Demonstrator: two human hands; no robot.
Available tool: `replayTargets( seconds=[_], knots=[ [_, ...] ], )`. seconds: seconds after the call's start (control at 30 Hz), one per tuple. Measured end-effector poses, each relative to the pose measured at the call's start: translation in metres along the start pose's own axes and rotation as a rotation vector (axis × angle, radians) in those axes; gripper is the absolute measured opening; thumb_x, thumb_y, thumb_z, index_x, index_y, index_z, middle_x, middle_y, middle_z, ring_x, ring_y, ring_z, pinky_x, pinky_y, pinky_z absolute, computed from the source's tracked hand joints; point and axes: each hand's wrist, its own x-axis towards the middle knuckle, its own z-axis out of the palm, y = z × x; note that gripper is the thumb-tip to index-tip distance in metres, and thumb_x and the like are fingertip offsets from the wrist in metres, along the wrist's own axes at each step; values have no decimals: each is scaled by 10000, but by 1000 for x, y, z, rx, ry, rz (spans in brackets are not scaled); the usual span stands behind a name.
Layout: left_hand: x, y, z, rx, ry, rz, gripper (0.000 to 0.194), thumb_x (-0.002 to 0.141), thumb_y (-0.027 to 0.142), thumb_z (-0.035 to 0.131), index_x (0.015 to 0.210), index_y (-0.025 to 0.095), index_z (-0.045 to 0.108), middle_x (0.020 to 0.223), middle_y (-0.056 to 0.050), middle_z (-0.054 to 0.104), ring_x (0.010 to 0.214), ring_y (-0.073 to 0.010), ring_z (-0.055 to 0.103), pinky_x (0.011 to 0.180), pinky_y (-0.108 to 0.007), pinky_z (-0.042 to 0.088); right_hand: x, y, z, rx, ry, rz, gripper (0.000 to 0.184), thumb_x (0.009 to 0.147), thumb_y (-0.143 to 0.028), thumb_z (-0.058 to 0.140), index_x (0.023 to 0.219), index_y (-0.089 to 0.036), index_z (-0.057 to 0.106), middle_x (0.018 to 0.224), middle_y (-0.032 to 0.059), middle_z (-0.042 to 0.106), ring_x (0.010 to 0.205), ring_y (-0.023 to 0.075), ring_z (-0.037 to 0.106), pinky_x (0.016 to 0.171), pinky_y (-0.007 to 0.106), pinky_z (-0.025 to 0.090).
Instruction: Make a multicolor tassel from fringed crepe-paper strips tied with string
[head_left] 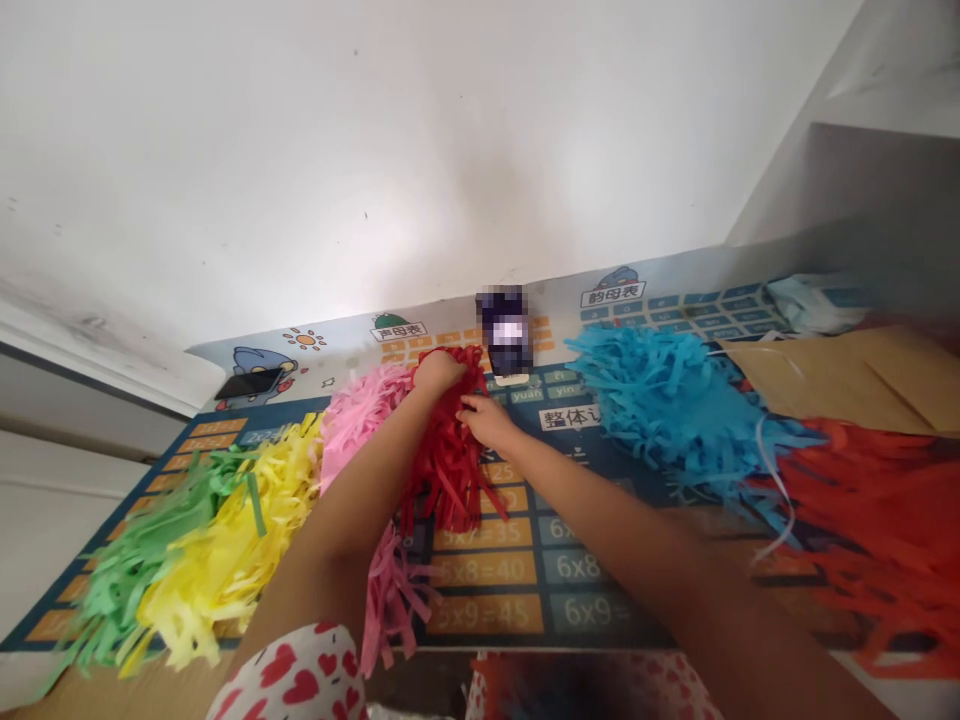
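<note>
At eight o'clock, shows green fringed paper tassel (146, 560), yellow tassel (232, 535), then pink tassel (356, 415). Toward seven, near centre, grips red tassel (450, 465) at top with left hand (441, 374); touches it with right hand (491, 424), cannot tell whether pinching. Toward three, shows blue tassel (664, 400); toward four, orange-red tassel (877, 515).

Fringed tassels: we count six, namely one green tassel (154, 560), one yellow tassel (236, 535), one pink tassel (360, 415), one red tassel (450, 440), one blue tassel (667, 390), one orange tassel (877, 520). Pink shows in two patches; we log it once. Hands: two, one left hand (441, 374), one right hand (487, 420). Phones: one phone (255, 384). Pixelated dark things: one (510, 340). Mats: one mat (442, 318); printed on it, we tally three title labels (613, 294) and one sun (306, 339). Brown papers: one brown paper (855, 372). White packets: one packet (814, 300). Strings: at least one string (765, 458), exact number unclear to us.
</note>
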Motion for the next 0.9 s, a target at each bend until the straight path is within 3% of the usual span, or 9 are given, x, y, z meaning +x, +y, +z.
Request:
replayTargets(
  seconds=[0.2,0.3,0.5,0.6,0.7,0.8,0.9],
  knots=[
    [-8,-17,-8,-305,-18,82,286,850,367,572,703,150,686,789,-79,755,716,-152,690,671,-224,510,2,-13,-14,-28,146,-39,482,849,-210,531,1330,-193,516,1361,99,529,1145,196,562,1026,357,418],
    [-16,-22,-14,-418,-7,101,302,827,413,617,696,147,676,766,-71,751,682,-138,679,659,-220,509,2,-16,-16,-39,96,-101,541,796,-213,609,1329,-222,518,1376,68,524,1139,192,565,1024,348,429],
    [-26,-32,-22,-450,43,63,326,858,440,564,720,154,642,775,-72,744,664,-133,671,611,-215,490,-1,-9,-8,-95,-69,-151,334,799,-244,631,1128,-207,673,1371,74,548,1170,218,573,1021,354,430],
    [-34,-32,-22,-376,101,24,395,877,498,492,707,166,624,731,-77,721,700,-175,682,612,-247,487,-3,-11,-8,-135,-125,-184,412,818,-274,631,1215,-165,645,1393,115,531,1263,235,515,1074,352,376],
    [-46,-27,-20,-258,128,5,420,750,563,618,580,181,581,635,-90,675,785,-268,687,651,-300,482,-8,-18,-10,-177,-163,-232,451,816,-267,641,1253,-160,622,1380,117,545,1267,242,512,1078,355,363],
    [-56,-21,-19,-180,130,-4,356,613,445,736,487,191,521,640,-107,670,884,-334,675,724,-334,475,-14,-25,-12,-212,-189,-276,377,794,-274,671,1165,-215,666,1292,60,618,1174,229,575,1012,333,410],
    [-60,-22,-23,-174,161,-26,259,596,289,696,471,192,491,688,-112,682,944,-334,661,770,-338,469,-19,-30,-15,-241,-168,-248,291,836,-330,633,1117,-259,660,1185,10,672,1069,202,622,933,314,446]
  ],
)
